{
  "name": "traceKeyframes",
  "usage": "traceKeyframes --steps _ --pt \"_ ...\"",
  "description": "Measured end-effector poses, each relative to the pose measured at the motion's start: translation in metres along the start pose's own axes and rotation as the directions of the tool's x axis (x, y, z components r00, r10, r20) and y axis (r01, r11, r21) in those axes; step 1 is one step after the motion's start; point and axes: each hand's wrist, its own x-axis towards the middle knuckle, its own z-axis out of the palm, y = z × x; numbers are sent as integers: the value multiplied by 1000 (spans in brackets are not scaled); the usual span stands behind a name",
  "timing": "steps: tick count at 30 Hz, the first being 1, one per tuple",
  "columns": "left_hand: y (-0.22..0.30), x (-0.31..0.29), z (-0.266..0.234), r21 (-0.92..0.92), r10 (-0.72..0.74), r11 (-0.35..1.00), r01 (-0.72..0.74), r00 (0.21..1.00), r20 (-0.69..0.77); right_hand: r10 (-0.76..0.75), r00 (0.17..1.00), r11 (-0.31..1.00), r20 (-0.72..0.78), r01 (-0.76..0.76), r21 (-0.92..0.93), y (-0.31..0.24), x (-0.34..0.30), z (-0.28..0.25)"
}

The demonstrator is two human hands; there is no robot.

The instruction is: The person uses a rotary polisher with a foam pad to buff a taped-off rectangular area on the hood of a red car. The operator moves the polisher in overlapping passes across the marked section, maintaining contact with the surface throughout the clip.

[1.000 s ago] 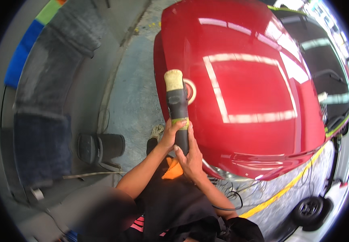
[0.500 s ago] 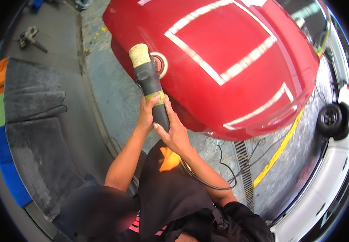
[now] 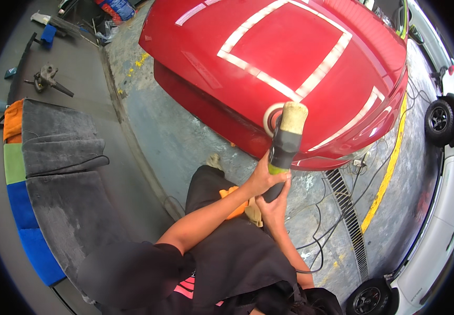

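Both my hands are closed around a polisher, a dark tool with a pale fuzzy cover over its front end. My left hand wraps its body near the yellow-green band. Lower down, my right hand grips the rear end, partly covering it. The round pad lies against the red car hood, near its front edge. Strips of pale masking tape form a frame on the hood, and the pad sits just below that frame's lower corner.
A black power cord hangs beside my right forearm and runs over the floor near a drain grate. Grey towels and coloured cloths lie at left. An orange cloth is at my waist. A white vehicle stands at right.
The polisher and both hands have moved right and down in the picture, from the hood's left side to its front edge. My view has shifted too. Both hands keep hold.
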Motion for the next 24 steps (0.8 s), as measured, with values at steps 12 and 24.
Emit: traceKeyframes --steps 12,24 --pt "46 43 -212 -76 -125 989 130 989 74 89 996 995 -7 -89 -54 -85 69 194" --pt "87 52 -327 -125 -286 947 296 954 96 217 975 976 41 -216 -38 -134 99 292"
